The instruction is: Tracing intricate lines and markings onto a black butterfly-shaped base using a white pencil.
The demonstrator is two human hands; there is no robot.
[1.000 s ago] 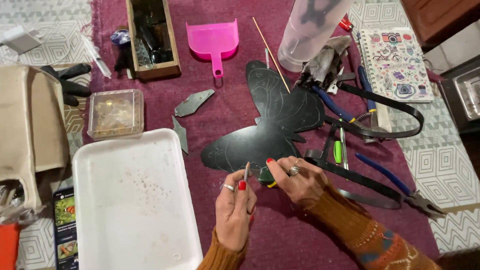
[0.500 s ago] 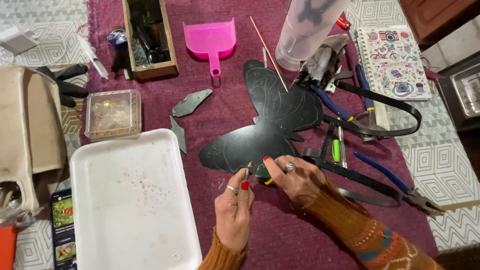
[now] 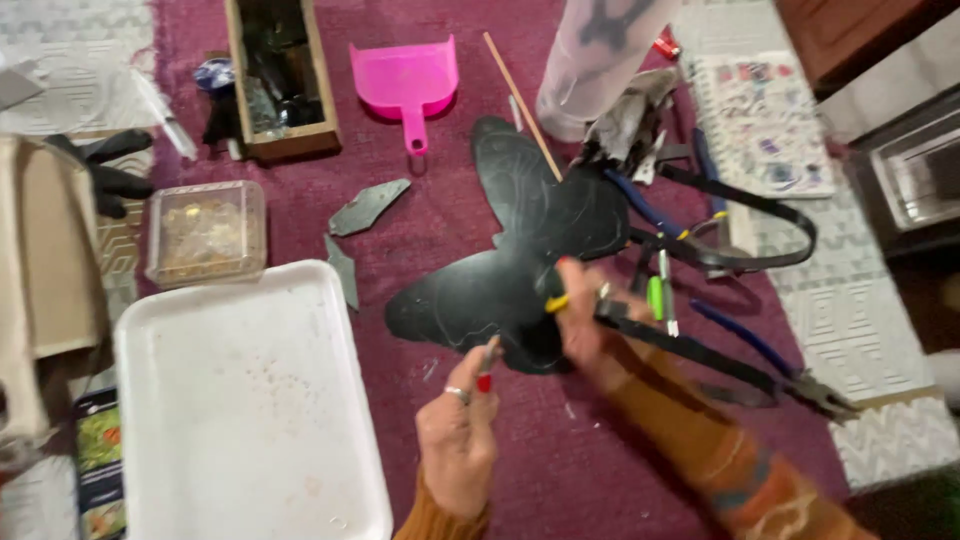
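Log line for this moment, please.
left hand: pinching thin tool | right hand: on black butterfly cutout | white tray left

A maroon cloth (image 3: pixel 420 215) covered the surface over white patterned matting (image 3: pixel 880 330). Brown wooden furniture (image 3: pixel 850 35) stood at upper right.

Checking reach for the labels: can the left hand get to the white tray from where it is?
Probably yes. The left hand hovers just right of the white tray, with only bare maroon cloth between them. Its fingers pinch a small thin piece, so a grasp may need that put down first.
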